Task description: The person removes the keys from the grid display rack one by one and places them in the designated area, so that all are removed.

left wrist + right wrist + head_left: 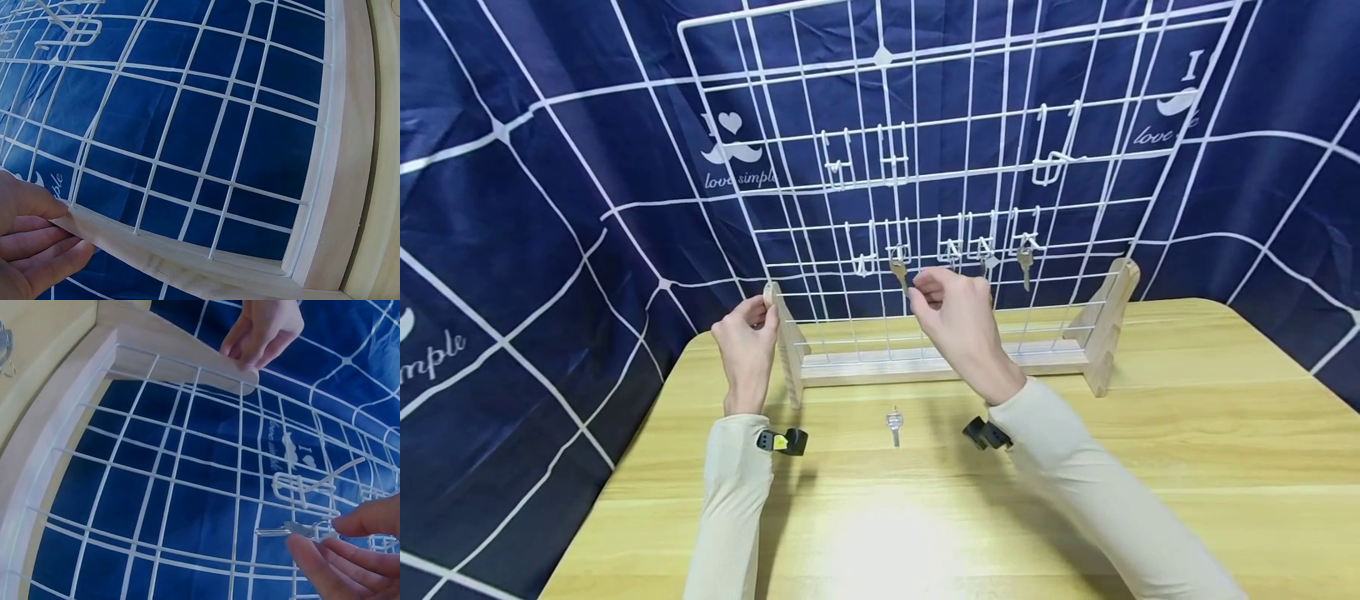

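A: What was nearest to the person?
B: A loose key (894, 423) lay flat on the surface (1225, 450), and no hand touched it.
A: And the grips?
B: The left grip (748, 337) was closed, thumb and fingers, on the upper end of the wooden stand (788, 358), I suppose to steady it. The right grip (955, 317) was nearly closed, with the held key (291, 529) between its fingertips, blade pointing down, at a hook (898, 250) of the wire grid (887, 293).
A: So which step was it?
B: In my judgement, the hanging of this key. Whether its ring already sat on the hook, I could not tell.
A: What did the next move call for?
B: Probably to seat the ring well, let go gently, then fetch the loose key for the free hook (863, 265) just beside, on the left.
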Tool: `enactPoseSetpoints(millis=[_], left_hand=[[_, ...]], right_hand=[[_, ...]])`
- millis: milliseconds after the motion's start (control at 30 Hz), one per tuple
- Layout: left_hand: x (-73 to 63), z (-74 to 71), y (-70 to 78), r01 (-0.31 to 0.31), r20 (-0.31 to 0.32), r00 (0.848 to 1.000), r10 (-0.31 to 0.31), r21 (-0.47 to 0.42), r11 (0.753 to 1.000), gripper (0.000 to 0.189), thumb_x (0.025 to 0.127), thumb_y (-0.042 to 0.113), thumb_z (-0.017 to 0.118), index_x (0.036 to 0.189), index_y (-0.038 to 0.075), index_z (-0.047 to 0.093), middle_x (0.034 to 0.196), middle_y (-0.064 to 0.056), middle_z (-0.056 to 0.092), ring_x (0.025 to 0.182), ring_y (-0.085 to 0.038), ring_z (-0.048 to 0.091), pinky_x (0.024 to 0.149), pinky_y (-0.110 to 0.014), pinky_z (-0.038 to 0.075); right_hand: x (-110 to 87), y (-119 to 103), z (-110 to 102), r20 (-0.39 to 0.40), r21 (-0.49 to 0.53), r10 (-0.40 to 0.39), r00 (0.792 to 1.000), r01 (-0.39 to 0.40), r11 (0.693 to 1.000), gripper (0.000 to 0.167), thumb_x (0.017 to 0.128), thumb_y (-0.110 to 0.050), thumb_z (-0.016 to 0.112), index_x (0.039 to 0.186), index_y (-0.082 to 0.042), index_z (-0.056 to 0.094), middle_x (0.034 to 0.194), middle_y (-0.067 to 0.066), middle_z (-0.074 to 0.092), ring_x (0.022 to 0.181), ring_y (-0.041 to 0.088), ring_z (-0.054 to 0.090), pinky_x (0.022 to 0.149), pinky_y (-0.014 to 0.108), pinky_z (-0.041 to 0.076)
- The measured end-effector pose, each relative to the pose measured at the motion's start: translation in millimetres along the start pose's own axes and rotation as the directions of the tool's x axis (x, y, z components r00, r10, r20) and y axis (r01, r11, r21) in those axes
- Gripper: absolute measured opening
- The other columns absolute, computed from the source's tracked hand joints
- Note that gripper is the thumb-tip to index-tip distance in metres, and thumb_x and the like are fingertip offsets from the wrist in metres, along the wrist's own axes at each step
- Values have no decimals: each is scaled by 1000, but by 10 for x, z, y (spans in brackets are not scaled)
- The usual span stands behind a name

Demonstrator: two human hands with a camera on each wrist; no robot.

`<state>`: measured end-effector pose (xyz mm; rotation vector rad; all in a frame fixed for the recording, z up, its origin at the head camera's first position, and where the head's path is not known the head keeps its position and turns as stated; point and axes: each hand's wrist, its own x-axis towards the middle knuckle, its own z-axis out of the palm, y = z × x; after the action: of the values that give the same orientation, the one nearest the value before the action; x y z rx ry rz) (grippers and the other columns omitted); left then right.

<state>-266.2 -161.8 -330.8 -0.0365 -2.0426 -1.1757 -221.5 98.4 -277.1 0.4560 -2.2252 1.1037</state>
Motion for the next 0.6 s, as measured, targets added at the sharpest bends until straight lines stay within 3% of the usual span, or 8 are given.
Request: enactPoseSetpoints(millis=[200, 333, 433, 600], left_hand=[[1, 26, -14, 23, -2, 1000, -23, 15, 1000, 18, 97, -3, 71, 109, -15, 78, 100, -28, 78, 91, -41, 80, 73, -11, 48], [-1, 25, -8, 45, 22, 999, -46, 35, 998, 18, 97, -4, 71, 109, -15, 78, 101, -28, 79, 92, -40, 80, 81, -33, 61], [3, 16, 16, 43, 25, 999, -44, 50, 998, 17, 97, -5, 71, 109, -16, 78, 100, -28, 78, 92, -40, 80, 85, -51, 61], [4, 3, 22, 22, 6, 1000, -22, 66, 998, 17, 97, -5, 71, 107, -16, 78, 98, -29, 78, 90, -42, 80, 84, -54, 61]], right_hand=[[109, 10, 65, -15, -1, 13, 1000, -13, 1000, 16, 97, 5, 67, 107, 16, 75, 100, 29, 78, 91, 41, 80, 85, 48, 63], [162, 41, 124, -33, 9, 8, 999, -8, 1000, 16, 96, 6, 65, 105, 16, 75, 99, 30, 78, 90, 41, 80, 84, 47, 63], [187, 54, 155, -43, 19, 11, 999, -10, 1000, 16, 96, 6, 66, 104, 16, 75, 98, 29, 78, 88, 41, 80, 83, 47, 64], [218, 55, 190, -45, 30, 38, 998, -37, 999, 15, 97, 5, 69, 105, 15, 76, 98, 28, 78, 87, 40, 80, 82, 48, 64]])
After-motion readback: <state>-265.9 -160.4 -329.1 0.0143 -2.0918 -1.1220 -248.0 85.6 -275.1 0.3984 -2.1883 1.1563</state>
